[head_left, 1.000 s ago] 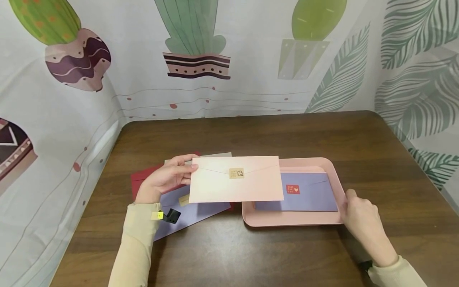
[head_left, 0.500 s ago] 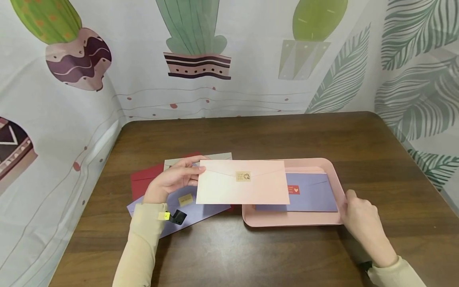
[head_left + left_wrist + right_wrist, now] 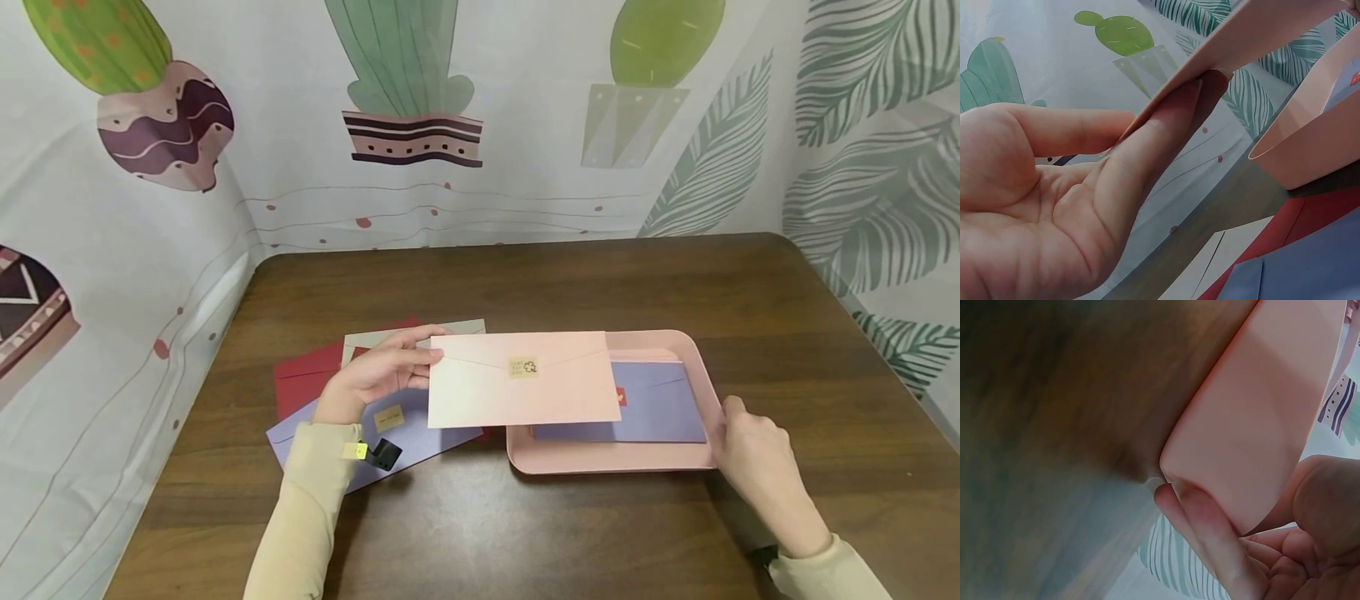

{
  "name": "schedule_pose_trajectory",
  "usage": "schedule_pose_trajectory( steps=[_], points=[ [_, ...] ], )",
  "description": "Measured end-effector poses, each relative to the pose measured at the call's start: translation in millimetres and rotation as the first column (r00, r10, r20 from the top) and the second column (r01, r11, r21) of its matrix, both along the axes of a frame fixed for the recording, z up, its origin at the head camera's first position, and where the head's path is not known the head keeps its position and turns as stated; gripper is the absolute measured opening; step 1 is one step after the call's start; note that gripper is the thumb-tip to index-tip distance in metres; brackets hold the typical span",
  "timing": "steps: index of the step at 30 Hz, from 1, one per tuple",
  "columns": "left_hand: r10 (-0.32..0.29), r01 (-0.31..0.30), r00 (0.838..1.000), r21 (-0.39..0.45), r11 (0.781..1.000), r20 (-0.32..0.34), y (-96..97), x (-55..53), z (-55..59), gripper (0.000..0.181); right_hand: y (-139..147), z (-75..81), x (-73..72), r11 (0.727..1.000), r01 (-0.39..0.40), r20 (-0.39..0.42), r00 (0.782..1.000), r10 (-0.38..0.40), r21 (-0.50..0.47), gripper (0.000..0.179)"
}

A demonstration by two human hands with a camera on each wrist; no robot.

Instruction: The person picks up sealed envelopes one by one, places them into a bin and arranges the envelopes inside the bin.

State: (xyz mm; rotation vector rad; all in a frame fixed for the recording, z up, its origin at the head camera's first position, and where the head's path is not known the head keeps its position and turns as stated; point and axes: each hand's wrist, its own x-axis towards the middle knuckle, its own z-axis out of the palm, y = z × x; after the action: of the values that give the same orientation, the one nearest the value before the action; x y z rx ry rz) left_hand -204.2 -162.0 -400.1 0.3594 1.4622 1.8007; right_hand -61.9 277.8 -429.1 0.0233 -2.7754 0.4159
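Note:
My left hand (image 3: 386,372) pinches the left edge of a pale pink envelope (image 3: 487,396) between thumb and fingers. A gold-coloured sticker marks its flap. The envelope hangs above the table, its right part over a pink tray (image 3: 600,458). In the left wrist view the envelope (image 3: 1260,37) is seen nearly edge-on. Inside the tray lies a purple envelope (image 3: 660,408) with a red sticker, partly covered from view. My right hand (image 3: 757,450) grips the tray's right side. The right wrist view has its fingers against the outside of the tray wall (image 3: 1241,412), the thumb at the rim.
Left of the tray, overlapping envelopes lie on the brown table (image 3: 480,533): a purple envelope (image 3: 420,433) with a gold-coloured sticker, red envelopes (image 3: 300,379), and an off-white envelope (image 3: 468,327). A cactus-print cloth (image 3: 525,192) hangs behind the table.
My left hand has carried the pale pink envelope to the right, farther over the tray, covering more of the purple envelope there. The right hand and the tray have not moved.

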Motion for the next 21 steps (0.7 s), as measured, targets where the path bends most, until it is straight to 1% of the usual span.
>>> schedule_pose_trajectory(
  steps=[8,14,21],
  points=[
    [0.001,-0.001,1.0,-0.017,1.0,0.002,7.8,-0.6,-0.4,0.028,0,0.5,0.8,1.0,0.001,0.014,1.0,-0.001,-0.005,0.015],
    [-0.019,0.019,1.0,0.013,1.0,-0.002,14.2,-1.4,-1.7,0.028,0,-0.1,0.5,1.0,0.002,0.01,1.0,-0.002,-0.002,0.015],
    [-0.023,0.023,1.0,0.031,0.999,0.001,19.8,-1.9,-2.0,0.028,0,0.1,0.6,1.0,0.003,0.01,1.0,-0.003,0.001,0.016]
  ],
)
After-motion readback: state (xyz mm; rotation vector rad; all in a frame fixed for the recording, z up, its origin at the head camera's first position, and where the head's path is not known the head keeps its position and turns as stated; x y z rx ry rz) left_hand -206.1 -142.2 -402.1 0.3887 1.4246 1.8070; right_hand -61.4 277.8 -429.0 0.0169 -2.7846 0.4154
